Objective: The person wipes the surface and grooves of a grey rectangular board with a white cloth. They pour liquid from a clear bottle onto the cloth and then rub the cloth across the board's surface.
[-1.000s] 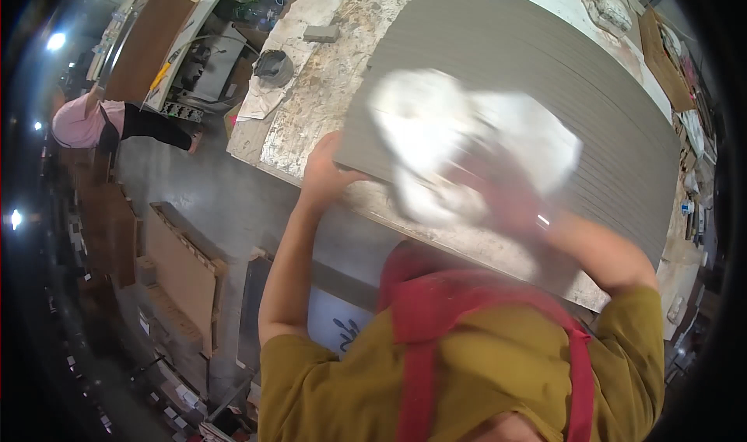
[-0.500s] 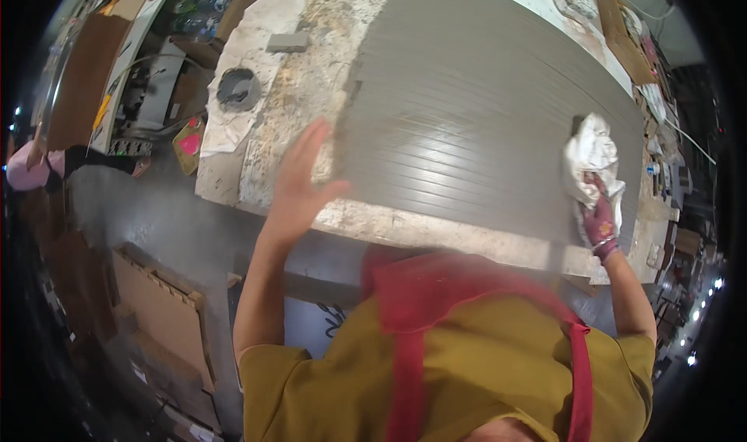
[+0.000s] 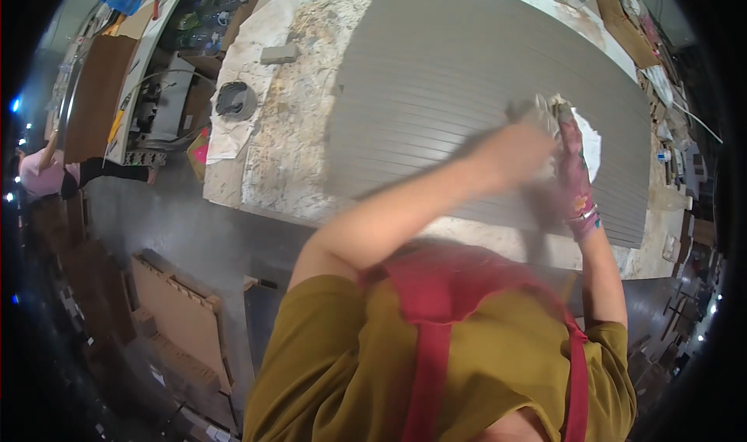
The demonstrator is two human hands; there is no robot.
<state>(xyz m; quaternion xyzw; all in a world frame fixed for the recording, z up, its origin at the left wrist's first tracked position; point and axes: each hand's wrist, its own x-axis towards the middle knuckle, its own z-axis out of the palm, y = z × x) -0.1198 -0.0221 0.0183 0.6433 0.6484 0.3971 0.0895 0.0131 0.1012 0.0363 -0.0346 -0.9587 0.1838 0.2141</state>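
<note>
My right hand [image 3: 574,162], in a pink glove with a flower on it, is closed on a crumpled white cloth [image 3: 589,145], its fingers pointing away from me. The cloth shows on both sides of the glove, above a large grey panel [image 3: 436,61] scored with long parallel grooves. My bare left hand [image 3: 529,148] reaches across the panel to the cloth beside the right hand. Motion smears its fingers, so their hold on the cloth is unclear. Beneath the panel is a stained white worktable [image 3: 299,123].
Left of the panel, a small grey block [image 3: 278,54] and a round tub of dark grey stuff [image 3: 236,100] rest on the table. Cardboard boxes [image 3: 179,310] stand on the floor at left. Another person [image 3: 50,170] is farther off. Clutter lines the table's right side.
My left hand has swung right from the table's left part to the cloth. My right hand has shifted slightly left and turned upright with the cloth.
</note>
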